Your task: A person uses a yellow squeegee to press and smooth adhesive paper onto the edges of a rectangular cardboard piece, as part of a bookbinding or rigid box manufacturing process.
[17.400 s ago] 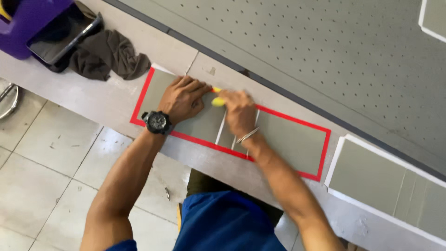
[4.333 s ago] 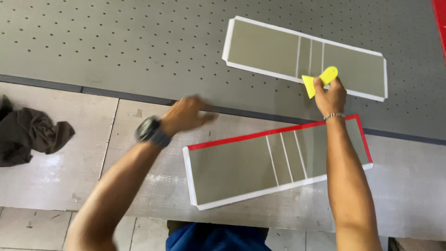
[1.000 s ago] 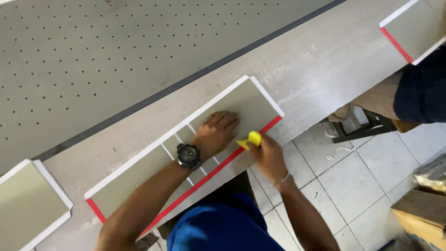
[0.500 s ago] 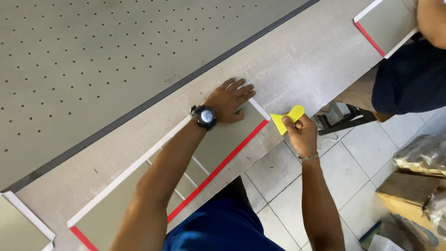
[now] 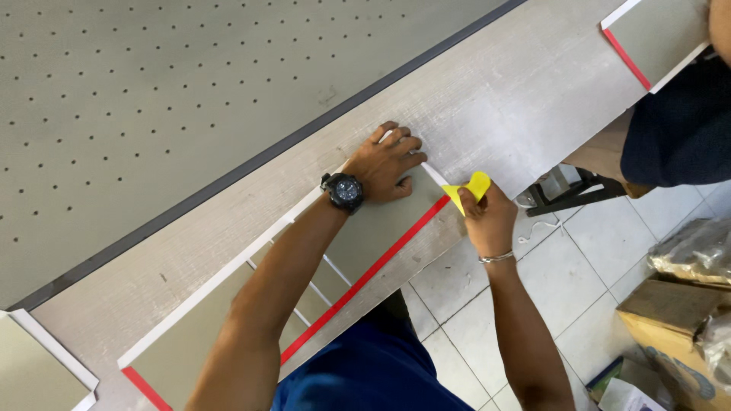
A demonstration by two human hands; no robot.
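The long grey-green panel with white and red edging (image 5: 381, 228) is pressed flat at the bench's front edge by the left hand (image 5: 384, 161), fingers spread. A small yellow plastic scraper (image 5: 468, 190) is pinched in the closed fingers of the right hand (image 5: 487, 221), just off the panel's end corner.

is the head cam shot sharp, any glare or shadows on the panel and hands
Head view: mostly sharp, the left hand with its watch and the right hand on the yellow scraper show crisp edges. Light is soft and even, with no glare on the grey panel. Only a faint shadow lies under the left forearm. The bags at the right edge look slightly soft.
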